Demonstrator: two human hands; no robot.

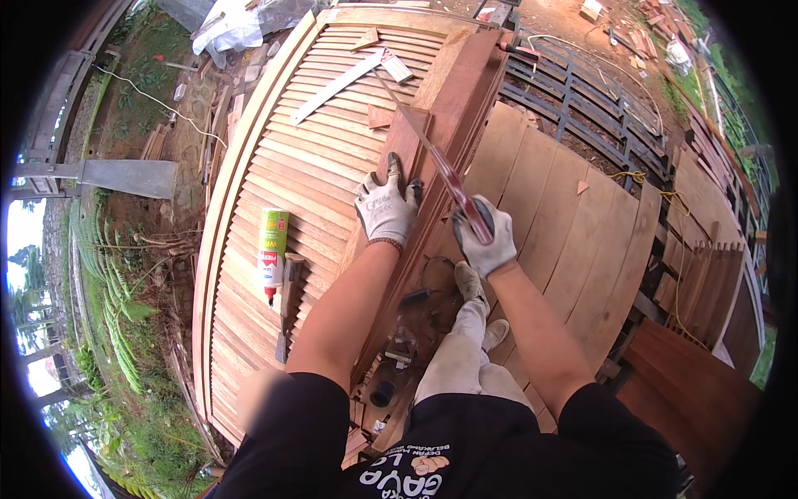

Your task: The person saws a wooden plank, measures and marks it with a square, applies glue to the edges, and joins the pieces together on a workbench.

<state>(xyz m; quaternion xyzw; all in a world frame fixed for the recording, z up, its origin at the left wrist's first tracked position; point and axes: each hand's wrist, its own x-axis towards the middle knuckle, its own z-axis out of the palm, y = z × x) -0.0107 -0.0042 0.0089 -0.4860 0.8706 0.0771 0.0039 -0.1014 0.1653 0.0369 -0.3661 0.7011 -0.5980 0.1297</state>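
Observation:
My left hand (387, 205), in a white glove with dark fingertips, presses and steadies a short reddish board (405, 137) on a slatted wooden panel (274, 162). In my right hand (489, 237), also gloved, is a handsaw (451, 180), gripped by its reddish-brown handle. Its narrow-looking blade slants toward the far left, past the board's right edge; whether it touches the wood, I cannot tell. Left of my left forearm lie a green, white and red glue bottle (273, 249) and a dark-handled chisel-like tool (288, 306). Beyond the board rests a metal try square (339, 88).
Small wood offcuts (380, 116) lie on the slats. A red-and-black handled tool (519, 51) sits at the panel's far right corner. To the right are a plank surface (549, 212) and a dark metal grid (573, 91). Scraps and tools clutter the ground near my feet.

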